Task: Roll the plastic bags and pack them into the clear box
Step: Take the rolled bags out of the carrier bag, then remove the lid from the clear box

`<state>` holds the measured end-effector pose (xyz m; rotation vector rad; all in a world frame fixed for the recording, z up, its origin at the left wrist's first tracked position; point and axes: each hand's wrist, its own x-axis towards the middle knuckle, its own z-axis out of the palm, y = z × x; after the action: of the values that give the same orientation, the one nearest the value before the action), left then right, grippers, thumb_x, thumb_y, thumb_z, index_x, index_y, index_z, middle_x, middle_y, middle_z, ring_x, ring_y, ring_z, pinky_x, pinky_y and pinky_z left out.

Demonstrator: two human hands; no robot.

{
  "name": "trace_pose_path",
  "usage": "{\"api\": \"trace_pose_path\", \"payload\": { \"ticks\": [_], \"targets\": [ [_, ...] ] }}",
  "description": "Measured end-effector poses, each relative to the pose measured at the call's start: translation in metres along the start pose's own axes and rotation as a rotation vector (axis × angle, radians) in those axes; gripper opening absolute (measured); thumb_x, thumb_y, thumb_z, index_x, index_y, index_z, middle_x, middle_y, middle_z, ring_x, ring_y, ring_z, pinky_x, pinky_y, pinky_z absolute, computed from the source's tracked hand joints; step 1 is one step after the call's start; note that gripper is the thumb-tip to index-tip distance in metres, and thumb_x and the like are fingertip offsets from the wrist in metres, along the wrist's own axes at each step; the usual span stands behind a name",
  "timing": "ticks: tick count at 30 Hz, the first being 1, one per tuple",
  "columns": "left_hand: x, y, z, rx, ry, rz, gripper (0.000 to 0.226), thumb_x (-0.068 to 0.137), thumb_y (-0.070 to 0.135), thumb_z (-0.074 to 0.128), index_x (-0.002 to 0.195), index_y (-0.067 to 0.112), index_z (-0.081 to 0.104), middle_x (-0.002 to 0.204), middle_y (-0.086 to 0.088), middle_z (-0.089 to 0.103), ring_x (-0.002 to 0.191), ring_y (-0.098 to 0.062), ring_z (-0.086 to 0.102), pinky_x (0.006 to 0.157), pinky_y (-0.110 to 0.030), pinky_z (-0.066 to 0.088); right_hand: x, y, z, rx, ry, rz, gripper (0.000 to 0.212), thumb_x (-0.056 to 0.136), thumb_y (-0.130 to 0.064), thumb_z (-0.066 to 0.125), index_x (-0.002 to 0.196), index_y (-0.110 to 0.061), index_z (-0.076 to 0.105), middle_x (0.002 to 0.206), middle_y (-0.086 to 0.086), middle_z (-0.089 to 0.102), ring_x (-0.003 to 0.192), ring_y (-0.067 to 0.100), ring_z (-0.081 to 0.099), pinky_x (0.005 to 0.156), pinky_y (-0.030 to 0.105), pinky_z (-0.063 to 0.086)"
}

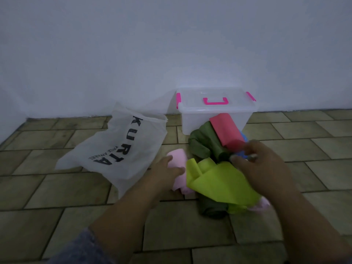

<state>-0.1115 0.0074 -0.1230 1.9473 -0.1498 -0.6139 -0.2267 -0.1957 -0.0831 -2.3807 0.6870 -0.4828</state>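
head view: the clear box [200, 121] stands against the wall [133, 54], its lid [215, 96] on and the pink handle [215, 101] lying flat, so nothing can go in until it is opened. just in front of the box lies the heap of plastic bags: a red bag [225, 130] leans on the box's front wall, its long axis running from the box toward the person. a dark green bag [203, 143] lies beside it and a lime bag [219, 180] further out from the box. the left hand [167, 169] is in front of the box's left corner. it rests with fairly straight fingers on a pale pink bag [179, 159]. the right hand [264, 164], the nearer one to the box, is in front of its right half, fingers curled by a blue bag [242, 137]. blur hides whether it grips anything. a white printed bag [118, 149] lies flat on the tiled floor [57, 187], left of the box. the heap itself lies between both hands and the box.
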Motion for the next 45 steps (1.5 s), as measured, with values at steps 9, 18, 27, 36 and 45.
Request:
{"api": "trace_pose_path", "payload": {
  "ticks": [9,18,27,36,45],
  "targets": [
    [-0.015,0.000,0.048,0.108,-0.126,0.100,0.069,0.087,0.026,0.062,0.147,0.018,0.028,0.146,-0.007,0.035,0.124,-0.026,0.044,0.101,-0.039,0.041,-0.008,0.038,0.020,-0.053,-0.322,0.258,0.082,0.076,-0.042,0.073,0.140,-0.011,0.033,0.137,0.012,0.047,0.107,0.023,0.052,0.079,0.030,0.040],
    [0.002,0.023,0.032,0.055,0.126,-0.001,0.082,0.083,0.043,0.065,0.149,0.028,0.018,0.154,-0.005,0.023,0.133,-0.028,0.033,0.095,-0.036,0.036,0.042,0.057,-0.025,-0.066,-0.514,0.127,0.050,0.073,-0.059,0.068,0.108,-0.025,0.058,0.116,0.002,0.061,0.092,0.012,0.056,0.070,0.028,0.043],
    [0.083,0.150,-0.019,-0.131,0.375,0.139,0.057,0.089,0.035,0.061,0.139,0.014,0.041,0.143,-0.008,0.042,0.123,-0.025,0.044,0.099,-0.036,0.039,0.177,0.052,-0.047,0.502,-0.094,0.296,0.067,0.081,-0.048,0.065,0.136,-0.018,0.040,0.128,0.009,0.050,0.105,0.027,0.054,0.086,0.046,0.050],
    [0.134,0.136,0.001,-0.346,0.316,-0.077,0.047,0.088,0.029,0.064,0.126,0.006,0.051,0.112,-0.012,0.059,0.092,-0.027,0.061,0.068,-0.036,0.053,0.231,0.048,-0.004,0.473,-0.135,0.322,0.057,0.082,-0.032,0.067,0.129,-0.014,0.039,0.116,0.013,0.053,0.094,0.031,0.061,0.062,0.035,0.052],
    [0.156,0.113,-0.017,-0.353,0.443,-0.129,0.045,0.083,0.042,0.067,0.111,0.009,0.057,0.100,-0.010,0.064,0.085,-0.023,0.065,0.065,-0.033,0.051,0.259,0.040,0.007,0.424,-0.168,0.373,0.044,0.087,-0.047,0.057,0.100,-0.005,0.051,0.085,0.015,0.060,0.057,0.030,0.066,0.045,0.030,0.050]
  ]
}}
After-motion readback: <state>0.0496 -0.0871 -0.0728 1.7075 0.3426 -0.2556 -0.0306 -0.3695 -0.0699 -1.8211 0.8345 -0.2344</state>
